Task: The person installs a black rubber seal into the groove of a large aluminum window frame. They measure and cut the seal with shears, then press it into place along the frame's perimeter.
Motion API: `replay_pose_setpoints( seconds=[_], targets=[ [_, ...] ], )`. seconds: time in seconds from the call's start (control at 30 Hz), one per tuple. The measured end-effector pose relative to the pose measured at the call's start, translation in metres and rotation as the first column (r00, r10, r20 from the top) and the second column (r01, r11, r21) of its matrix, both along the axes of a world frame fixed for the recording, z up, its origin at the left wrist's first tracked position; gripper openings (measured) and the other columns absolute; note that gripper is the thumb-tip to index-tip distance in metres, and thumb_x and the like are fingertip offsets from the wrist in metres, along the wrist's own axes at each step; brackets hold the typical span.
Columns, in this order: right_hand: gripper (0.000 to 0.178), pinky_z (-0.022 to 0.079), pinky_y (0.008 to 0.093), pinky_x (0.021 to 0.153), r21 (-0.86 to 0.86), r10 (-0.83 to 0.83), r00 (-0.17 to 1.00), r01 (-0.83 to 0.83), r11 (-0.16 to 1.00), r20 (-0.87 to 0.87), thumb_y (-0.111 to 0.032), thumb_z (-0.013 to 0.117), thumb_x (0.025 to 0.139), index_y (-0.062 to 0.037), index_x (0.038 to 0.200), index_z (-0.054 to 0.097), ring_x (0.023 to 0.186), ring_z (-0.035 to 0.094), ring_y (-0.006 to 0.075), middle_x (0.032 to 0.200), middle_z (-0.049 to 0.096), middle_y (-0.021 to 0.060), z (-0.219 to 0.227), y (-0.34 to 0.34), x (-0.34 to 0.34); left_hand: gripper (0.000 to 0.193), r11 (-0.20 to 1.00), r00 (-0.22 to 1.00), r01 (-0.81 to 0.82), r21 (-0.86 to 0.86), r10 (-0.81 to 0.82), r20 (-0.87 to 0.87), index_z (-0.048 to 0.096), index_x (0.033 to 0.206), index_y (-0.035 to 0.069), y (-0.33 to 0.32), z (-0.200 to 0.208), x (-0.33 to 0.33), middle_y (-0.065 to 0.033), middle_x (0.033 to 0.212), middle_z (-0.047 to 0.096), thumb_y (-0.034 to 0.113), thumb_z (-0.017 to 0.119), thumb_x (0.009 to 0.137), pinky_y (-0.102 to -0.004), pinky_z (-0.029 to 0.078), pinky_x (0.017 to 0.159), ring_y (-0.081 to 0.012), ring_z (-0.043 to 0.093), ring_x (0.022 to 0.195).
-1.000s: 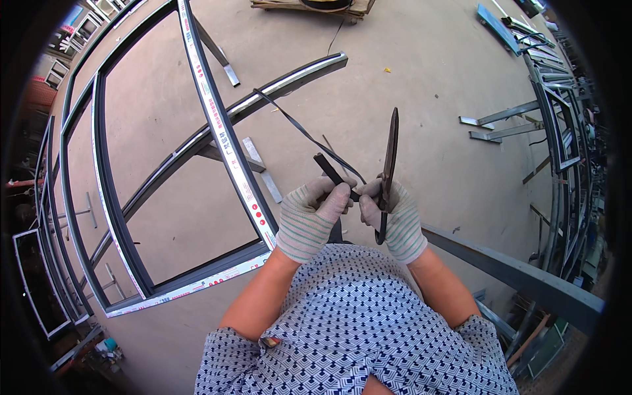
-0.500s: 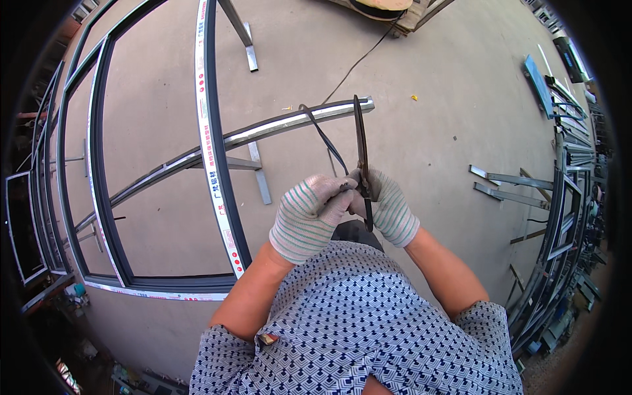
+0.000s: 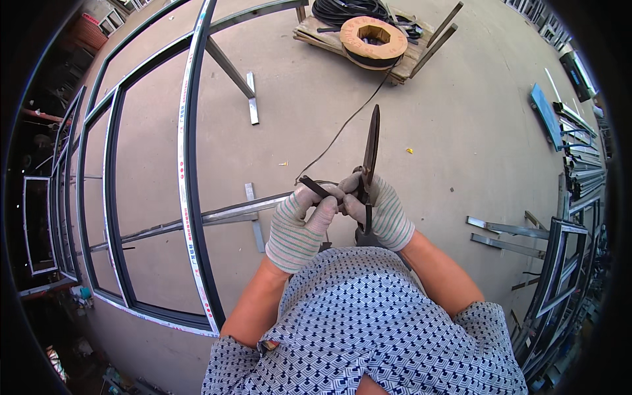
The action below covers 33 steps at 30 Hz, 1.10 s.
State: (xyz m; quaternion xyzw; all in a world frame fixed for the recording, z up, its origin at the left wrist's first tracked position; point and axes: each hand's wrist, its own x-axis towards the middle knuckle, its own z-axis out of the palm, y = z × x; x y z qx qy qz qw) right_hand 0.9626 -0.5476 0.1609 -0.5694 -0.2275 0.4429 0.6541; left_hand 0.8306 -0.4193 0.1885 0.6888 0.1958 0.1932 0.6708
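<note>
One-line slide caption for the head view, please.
Gloved left hand pinching a flat black strip, gloved right hand holding dark metal scissors, a large dark metal frame at left.

A: what kinda place is this?
B: metal workshop imo. big window-style frame (image 3: 189,164) on the left, reel (image 3: 374,52) on a wooden platform (image 3: 317,38). looks like stacked metal bars (image 3: 582,161) right, rim's blurry tho

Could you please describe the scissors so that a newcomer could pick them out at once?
Start from the patterned shirt at the bottom centre, then go up to the right hand. The scissors are held there, pointing up the picture. Their long, tapering tip sets them apart from the blunt black strip in the left hand.
</note>
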Motion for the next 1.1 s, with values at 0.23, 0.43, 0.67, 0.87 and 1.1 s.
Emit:
replay_pose_setpoints(
  seconds=[0.23, 0.43, 0.67, 0.87, 1.1],
  targets=[
    [0.016, 0.051, 0.0242, 0.068, 0.001, 0.194, 0.98, -0.194, 0.981, -0.035, -0.01, 0.061, 0.089, -0.0014, 0.103, 0.057, 0.076, 0.059, 0.0077, 0.08, 0.057, 0.0002, 0.016, 0.004, 0.105, 0.026, 0.973, 0.984, -0.168, -0.159, 0.175, 0.03, 0.066, 0.104, -0.001, -0.019, 0.037, 0.095, -0.0069, 0.085, 0.066, 0.024, 0.064, 0.098, -0.028, 0.05, 0.069, -0.0123, 0.061, 0.075],
    [0.021, 0.053, 0.03, 0.079, -0.007, 0.323, 0.946, -0.323, 0.946, 0.009, -0.009, 0.066, 0.088, -0.0011, 0.106, 0.058, 0.083, 0.062, 0.0143, 0.093, 0.066, 0.0064, -0.007, 0.02, 0.152, 0.032, 0.922, 0.897, -0.331, -0.2, 0.373, 0.238, 0.064, 0.108, -0.002, 0.009, 0.069, 0.141, -0.0074, 0.082, 0.063, 0.028, 0.064, 0.098, -0.027, 0.046, 0.062, -0.013, 0.059, 0.07],
    [0.025, 0.053, 0.0347, 0.07, -0.438, 0.25, 0.79, 0.025, 0.899, 0.56, -0.018, 0.071, 0.085, -0.0017, 0.101, 0.062, 0.073, 0.066, 0.0252, 0.079, 0.065, 0.0157, -0.049, 0.041, 0.233, 0.024, 0.908, 0.749, -0.302, -0.29, 0.414, 0.516, 0.064, 0.111, 0.005, 0.106, 0.085, 0.147, 0.0009, 0.078, 0.048, 0.027, 0.056, 0.103, -0.026, 0.044, 0.074, -0.0105, 0.044, 0.072],
    [0.025, 0.052, 0.0349, 0.068, -0.406, -0.061, 0.685, 0.498, 0.767, 0.726, -0.015, 0.072, 0.083, 0.0004, 0.1, 0.063, 0.067, 0.063, 0.0259, 0.078, 0.065, 0.0164, -0.116, -0.002, 0.376, 0.026, 0.785, 0.51, -0.376, -0.493, 0.619, 0.597, 0.065, 0.112, -0.001, 0.221, 0.054, 0.138, -0.005, 0.077, 0.059, 0.021, 0.061, 0.1, -0.0303, 0.054, 0.077, -0.0145, 0.054, 0.068],
    [0.014, 0.05, 0.0265, 0.055, -0.223, -0.348, 0.502, 0.768, 0.601, 0.792, 0.008, 0.063, 0.085, -0.0036, 0.09, 0.057, 0.062, 0.058, 0.0126, 0.074, 0.062, 0.0049, -0.117, -0.056, 0.524, 0.014, 0.461, 0.219, -0.501, -0.733, 0.887, 0.407, 0.066, 0.099, -0.002, 0.383, -0.035, 0.041, -0.0059, 0.071, 0.063, 0.011, 0.061, 0.096, -0.0333, 0.056, 0.071, -0.0173, 0.059, 0.061]
  ],
)
